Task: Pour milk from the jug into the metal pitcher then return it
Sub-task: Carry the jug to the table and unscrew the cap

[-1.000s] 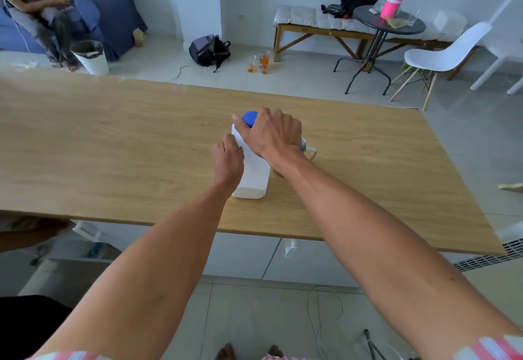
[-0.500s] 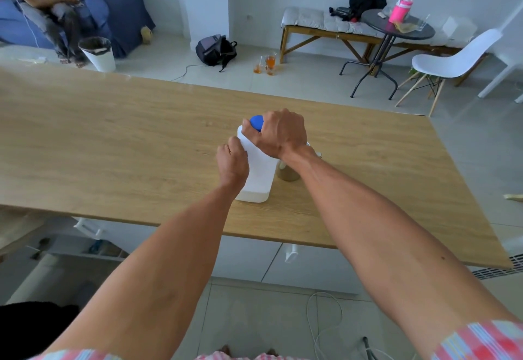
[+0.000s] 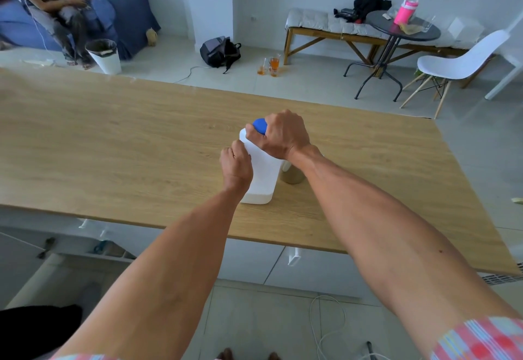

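Note:
A white plastic milk jug (image 3: 261, 174) stands upright on the wooden table (image 3: 113, 144), near its front edge. Its blue cap (image 3: 259, 125) shows at the top. My right hand (image 3: 283, 134) is wrapped over the cap from the right. My left hand (image 3: 236, 167) grips the jug's left side, fingers curled on it. The metal pitcher (image 3: 292, 174) stands right beside the jug on its right, mostly hidden behind my right forearm; only its lower body shows.
The table's far edge and right corner border a tiled floor. Beyond it are a white bin (image 3: 104, 56), a backpack (image 3: 220, 51), glasses on the floor (image 3: 270, 66), a round black table (image 3: 402, 29), a white chair (image 3: 458, 62) and a seated person (image 3: 56, 3) on a blue sofa.
My hands keep their hold on the jug and cap; the right hand has shifted slightly around the cap. The view has drifted a little, the jug stays in place.

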